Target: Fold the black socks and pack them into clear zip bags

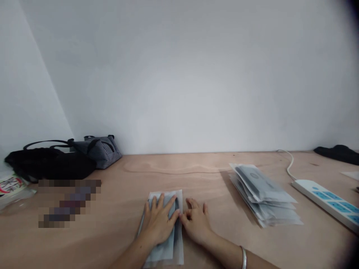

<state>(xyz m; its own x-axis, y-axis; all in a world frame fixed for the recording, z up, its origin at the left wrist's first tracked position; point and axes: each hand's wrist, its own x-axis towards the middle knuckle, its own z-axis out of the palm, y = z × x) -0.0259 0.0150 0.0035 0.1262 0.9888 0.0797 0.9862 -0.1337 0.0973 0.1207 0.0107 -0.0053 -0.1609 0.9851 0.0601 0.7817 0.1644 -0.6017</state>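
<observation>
A frosted plastic bag (pixel 178 246) with a pale blue-grey flat item (pixel 164 254) inside lies on the table in front of me. My left hand (pixel 160 220) rests flat across its middle with the fingers spread. At the bag's right edge is my right hand (pixel 196 221), its fingers loosely bent and apart. The right thumb tip touches or nearly touches the edge, close to the left thumb; I see nothing held in that hand. Over to the right sits a stack of similar frosted bags (pixel 260 186), each with something flat and greyish in it.
A white power strip (pixel 328 200) with blue sockets lies at the right, its cable (pixel 290 164) running toward the wall. A black bag (pixel 53 162) and a striped bag (pixel 105 153) stand at back left, near a blurred-out item (pixel 71 203). A dark object (pixel 339 153) lies at far right.
</observation>
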